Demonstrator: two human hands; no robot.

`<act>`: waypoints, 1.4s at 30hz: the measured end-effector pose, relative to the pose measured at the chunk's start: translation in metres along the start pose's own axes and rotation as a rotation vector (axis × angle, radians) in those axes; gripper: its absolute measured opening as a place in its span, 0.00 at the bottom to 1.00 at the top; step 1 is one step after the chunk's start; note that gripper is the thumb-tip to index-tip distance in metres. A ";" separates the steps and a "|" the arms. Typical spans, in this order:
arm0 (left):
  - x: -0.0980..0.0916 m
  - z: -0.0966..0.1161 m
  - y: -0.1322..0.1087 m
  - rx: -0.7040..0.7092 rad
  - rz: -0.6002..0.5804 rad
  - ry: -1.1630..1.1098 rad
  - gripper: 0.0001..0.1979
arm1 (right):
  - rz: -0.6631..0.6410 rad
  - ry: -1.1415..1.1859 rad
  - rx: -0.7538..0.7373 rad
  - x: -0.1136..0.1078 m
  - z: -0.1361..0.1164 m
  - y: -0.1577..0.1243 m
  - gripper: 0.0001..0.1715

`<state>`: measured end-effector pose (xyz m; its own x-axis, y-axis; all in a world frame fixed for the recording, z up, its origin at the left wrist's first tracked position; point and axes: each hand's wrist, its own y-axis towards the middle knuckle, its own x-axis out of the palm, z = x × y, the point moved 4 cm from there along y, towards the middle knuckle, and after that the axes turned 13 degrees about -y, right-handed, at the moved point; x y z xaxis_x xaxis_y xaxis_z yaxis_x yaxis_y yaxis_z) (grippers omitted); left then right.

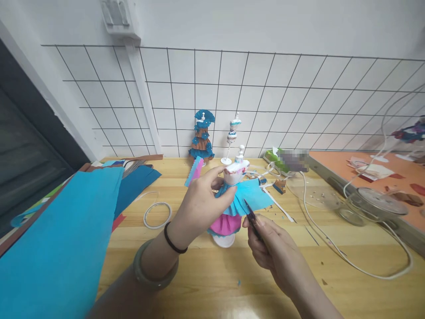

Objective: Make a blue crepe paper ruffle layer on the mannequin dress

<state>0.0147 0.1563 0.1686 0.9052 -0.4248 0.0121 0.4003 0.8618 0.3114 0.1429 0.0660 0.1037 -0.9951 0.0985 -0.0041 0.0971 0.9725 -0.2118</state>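
Observation:
A small white dress form [236,167] stands in front of me on a round white base [224,240], wearing a pleated blue paper skirt [237,204] over a pink paper layer [226,225]. My left hand [202,195] is closed around its waist, thumb pressed on the blue pleats. My right hand [270,239] grips slim dark tweezers [253,220], their tip against the blue paper. A loose flap of that paper [260,195] sticks out to the right of the waist.
Blue paper sheets [63,239] are piled at left beside a tape roll [157,215]. Behind stand a finished blue-brown dress form [201,137] and another small form [232,132]. A white cable [323,241] loops across the right, near a clear dish [320,197] and paper scraps [280,186].

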 end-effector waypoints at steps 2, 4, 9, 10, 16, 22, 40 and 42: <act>0.001 0.001 0.000 -0.009 -0.005 -0.015 0.22 | -0.005 -0.007 -0.005 0.000 -0.001 0.000 0.26; 0.002 0.002 -0.001 -0.011 -0.010 -0.018 0.21 | -0.008 -0.014 -0.013 0.001 -0.002 0.001 0.26; 0.002 0.004 -0.001 -0.012 -0.007 -0.003 0.20 | -0.015 -0.004 -0.045 0.002 -0.001 0.002 0.26; 0.002 0.004 -0.001 -0.014 -0.008 0.001 0.20 | -0.013 -0.001 -0.047 0.002 -0.001 0.002 0.26; 0.002 0.003 0.000 0.017 -0.027 0.011 0.18 | -0.006 -0.002 -0.037 0.001 -0.002 0.003 0.26; 0.001 -0.001 0.001 0.006 -0.023 0.021 0.17 | -0.008 0.003 -0.035 0.002 -0.005 0.004 0.26; -0.001 0.008 0.000 0.146 -0.008 0.168 0.19 | -0.084 0.066 0.018 0.002 0.000 0.008 0.27; 0.000 0.010 -0.001 0.159 -0.011 0.225 0.18 | -0.087 0.059 0.018 0.002 0.001 0.010 0.28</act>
<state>0.0129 0.1530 0.1779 0.9168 -0.3468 -0.1981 0.3994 0.7957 0.4554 0.1418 0.0753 0.1011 -0.9970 0.0265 0.0730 0.0093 0.9740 -0.2265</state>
